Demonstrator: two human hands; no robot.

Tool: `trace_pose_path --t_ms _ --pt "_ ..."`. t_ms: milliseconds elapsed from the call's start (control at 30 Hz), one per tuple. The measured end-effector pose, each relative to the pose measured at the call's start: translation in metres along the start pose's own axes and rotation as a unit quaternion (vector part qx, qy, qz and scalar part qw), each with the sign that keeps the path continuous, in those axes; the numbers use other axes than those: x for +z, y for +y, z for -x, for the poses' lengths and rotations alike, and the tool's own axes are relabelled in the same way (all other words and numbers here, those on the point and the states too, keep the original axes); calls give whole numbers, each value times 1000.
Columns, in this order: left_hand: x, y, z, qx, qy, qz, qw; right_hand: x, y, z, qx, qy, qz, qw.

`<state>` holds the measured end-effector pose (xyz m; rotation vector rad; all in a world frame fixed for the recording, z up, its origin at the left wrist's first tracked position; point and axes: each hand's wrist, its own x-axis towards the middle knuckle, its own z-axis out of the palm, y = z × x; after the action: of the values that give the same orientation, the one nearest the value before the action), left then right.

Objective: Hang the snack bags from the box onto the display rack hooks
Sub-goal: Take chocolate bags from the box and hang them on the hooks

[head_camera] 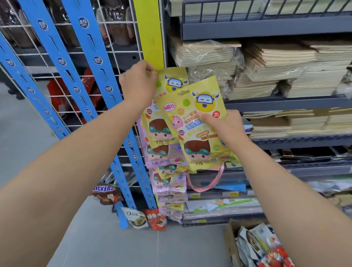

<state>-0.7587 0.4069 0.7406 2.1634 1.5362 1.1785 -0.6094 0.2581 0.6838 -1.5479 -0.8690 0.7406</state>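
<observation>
Now, left hand [138,81] pinching glossy yellow bag [171,83], right hand [223,125] gripping second flat pouch [196,133]

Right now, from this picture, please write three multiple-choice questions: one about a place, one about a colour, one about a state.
1. Where is the cardboard box?
A) on the floor, lower right
B) on the top shelf
C) on a cart

2. What colour is the hanging strip above the left hand, which pinches the rear yellow snack bag?
A) blue
B) yellow
C) red

3. What is the right hand doing?
A) hanging empty
B) holding the front yellow snack bag
C) gripping a Snickers bag

Answers:
1 A, it sits on the grey floor.
2 B, the strip there is yellow.
3 B, its thumb presses the bag's front.
</observation>
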Motion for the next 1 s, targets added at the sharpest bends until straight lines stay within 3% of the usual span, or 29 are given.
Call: trace_pose_path --t_ms 167,267,400,533,667,867,1000 --pt "-6 10 -8 -84 -39 -8 996 10 0 -5 -8 0 19 1000" --pt "-12 13 -14 -185 -107 68 974 18 1 -8 3 1 23 1000" --pt "-17 13 -17 -215 -131 103 962 29 5 -8 12 -13 35 999" --pt "-15 11 -18 -158 -121 39 979 34 5 -9 16 -18 44 999" --pt "-11 6 -9 -12 -57 -99 993 34 3 -12 15 2 71 997" --pt "-5 -19 0 152 -8 -197 968 28 3 -14 35 51 105 993" --pt "-9 -25 -1 169 -33 -200 965 24 4 -10 37 47 90 994"
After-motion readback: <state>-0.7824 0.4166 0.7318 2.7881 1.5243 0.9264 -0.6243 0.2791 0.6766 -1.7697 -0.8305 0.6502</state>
